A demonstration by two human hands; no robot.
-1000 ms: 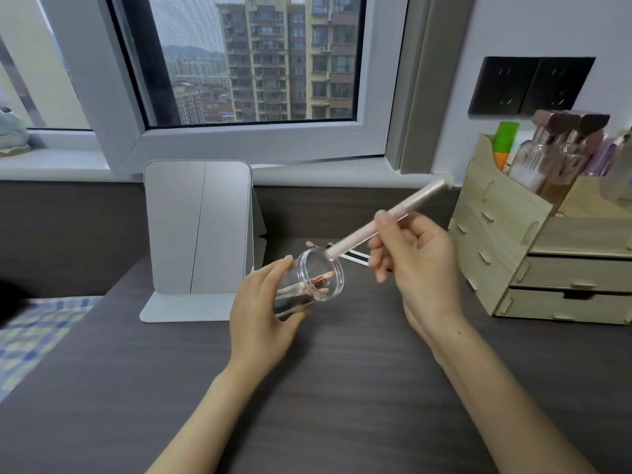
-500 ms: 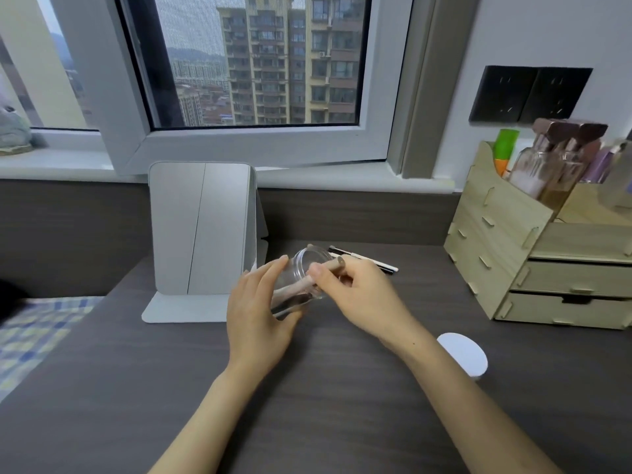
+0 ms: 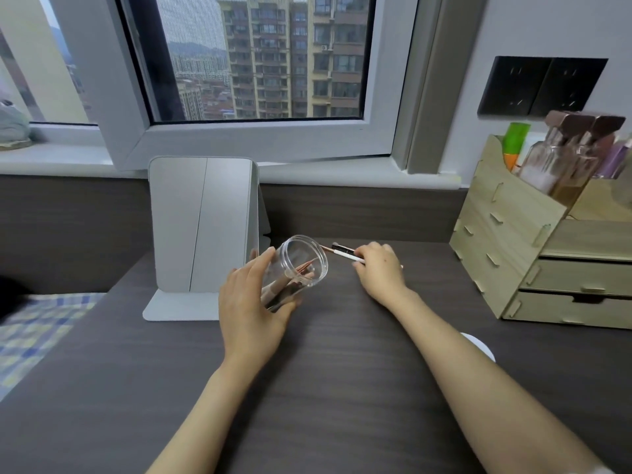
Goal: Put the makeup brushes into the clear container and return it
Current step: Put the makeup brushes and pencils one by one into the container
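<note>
Two hands have parted: right hand now pinches desk brushes; left hand clasps tilted jar holding brushes.

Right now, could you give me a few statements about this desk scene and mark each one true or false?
1. The left hand holds the clear container tilted. True.
2. The container is empty. False: makeup brushes lie inside.
3. The right hand reaches brushes on the desk. True.
4. The wooden organizer stands left of the mirror. False: it stands to the right.
5. The container's lid is on. False: its mouth is open.
</note>
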